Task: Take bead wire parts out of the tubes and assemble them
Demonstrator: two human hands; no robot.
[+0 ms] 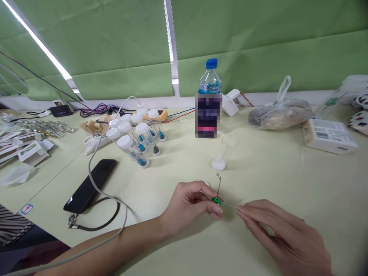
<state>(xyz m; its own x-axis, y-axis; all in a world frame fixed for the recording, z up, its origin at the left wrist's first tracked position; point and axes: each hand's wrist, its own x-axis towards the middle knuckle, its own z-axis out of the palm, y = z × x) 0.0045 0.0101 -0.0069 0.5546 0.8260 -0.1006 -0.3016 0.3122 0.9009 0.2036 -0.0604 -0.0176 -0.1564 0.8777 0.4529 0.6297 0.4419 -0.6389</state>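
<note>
My left hand (192,205) pinches a small green part (216,200) between thumb and fingers, just above the pale table (273,172). A thin metal wire with a looped end (219,183) rises from the green part. My right hand (284,235) pinches the other thin wire end that runs out to the right of the part. An open clear vial (225,151) lies on the table just beyond my hands.
Several white-capped vials (136,136) with small parts lie stacked at centre left. A black phone (90,184) with a strap and a white cable (94,161) lie left. A water bottle (209,99), a plastic bag (280,113) and a white box (329,136) stand at the back.
</note>
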